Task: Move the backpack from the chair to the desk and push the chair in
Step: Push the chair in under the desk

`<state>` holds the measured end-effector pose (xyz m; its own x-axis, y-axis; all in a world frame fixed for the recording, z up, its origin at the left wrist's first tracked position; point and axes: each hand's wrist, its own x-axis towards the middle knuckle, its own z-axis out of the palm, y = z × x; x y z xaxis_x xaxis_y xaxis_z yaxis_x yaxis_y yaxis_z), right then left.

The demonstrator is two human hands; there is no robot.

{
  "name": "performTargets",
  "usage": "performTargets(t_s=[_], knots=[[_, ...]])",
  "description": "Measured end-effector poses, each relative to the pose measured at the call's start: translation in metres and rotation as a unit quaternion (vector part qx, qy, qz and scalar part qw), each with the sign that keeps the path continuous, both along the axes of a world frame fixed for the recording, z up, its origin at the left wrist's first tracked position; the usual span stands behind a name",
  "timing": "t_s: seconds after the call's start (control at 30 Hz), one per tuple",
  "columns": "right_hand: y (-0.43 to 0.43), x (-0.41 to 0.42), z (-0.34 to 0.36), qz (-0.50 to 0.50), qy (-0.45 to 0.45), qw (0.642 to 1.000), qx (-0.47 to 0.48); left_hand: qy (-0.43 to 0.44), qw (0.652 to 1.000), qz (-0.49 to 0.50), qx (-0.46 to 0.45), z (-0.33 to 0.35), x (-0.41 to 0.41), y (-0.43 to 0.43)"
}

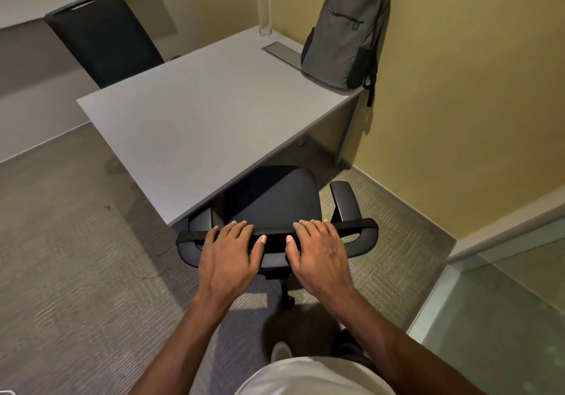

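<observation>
A grey backpack [345, 31] stands upright on the far right corner of the grey desk [189, 125], leaning against the yellow wall, one strap hanging over the desk edge. A black office chair [275, 199] sits at the desk's near side, the front of its seat under the desktop. My left hand [232, 251] and my right hand [318, 251] rest side by side on top of the chair's backrest, fingers curled over its top edge, thumbs behind it.
A clear glass bottle [264, 9] stands at the desk's far edge beside a cable hatch [282, 52]. A second black chair [104, 37] stands behind the desk at left. A yellow wall runs along the right, a glass partition [504, 303] at lower right. Grey carpet covers the floor.
</observation>
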<state>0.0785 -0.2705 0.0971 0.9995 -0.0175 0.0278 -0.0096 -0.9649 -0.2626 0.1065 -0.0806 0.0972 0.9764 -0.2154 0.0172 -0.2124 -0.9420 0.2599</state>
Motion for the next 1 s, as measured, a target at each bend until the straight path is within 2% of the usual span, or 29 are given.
performTargets(t_s=[0.47, 0.8, 1.0], knots=[[-0.017, 0.025, -0.011, -0.024, -0.031, 0.999, 0.012, -0.003, 1.000, -0.011, 0.021, 0.001, 0.027, -0.019], [-0.057, 0.089, -0.010, -0.019, -0.057, 0.998, 0.024, -0.028, 1.000, 0.010, 0.000, -0.004, 0.081, -0.059], [-0.091, 0.129, -0.010, 0.003, -0.060, 0.998, 0.017, -0.024, 0.999, -0.014, -0.017, -0.004, 0.117, -0.066]])
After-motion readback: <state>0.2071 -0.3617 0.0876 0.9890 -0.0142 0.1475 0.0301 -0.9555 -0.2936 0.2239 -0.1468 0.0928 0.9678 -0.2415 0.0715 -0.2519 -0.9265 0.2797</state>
